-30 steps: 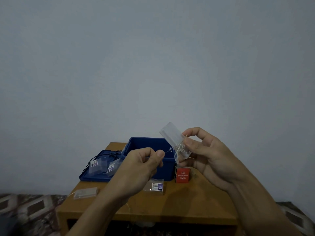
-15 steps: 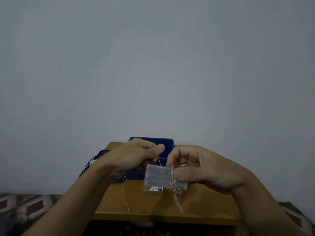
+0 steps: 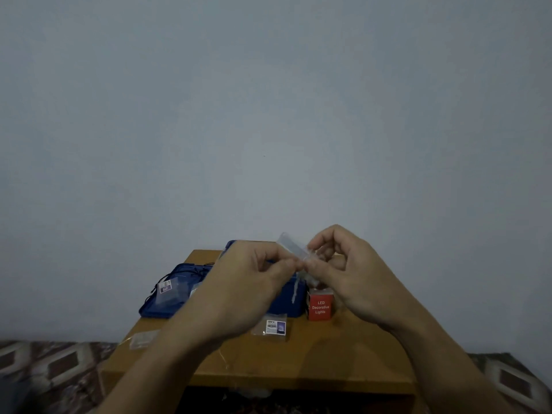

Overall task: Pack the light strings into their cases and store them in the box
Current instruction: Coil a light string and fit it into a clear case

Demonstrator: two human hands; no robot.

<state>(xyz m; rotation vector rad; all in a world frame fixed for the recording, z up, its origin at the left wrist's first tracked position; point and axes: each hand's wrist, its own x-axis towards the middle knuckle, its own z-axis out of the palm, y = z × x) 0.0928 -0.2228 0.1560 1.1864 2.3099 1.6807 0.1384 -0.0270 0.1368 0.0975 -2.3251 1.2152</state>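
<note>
Grips pinch, right hand on clear plastic case, left hand at nine o'clock on thin light string; tugging may tangle it.

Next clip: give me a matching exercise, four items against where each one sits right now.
Items: 1 clear case trailing wire; 2 red LED lights carton; 3 labelled bag; 4 blue lid.
Places: a left of the blue box; b in the right hand; c right of the blue box; d on the table before the blue box.
Pairs: 1-b; 2-c; 3-d; 4-a.
</note>
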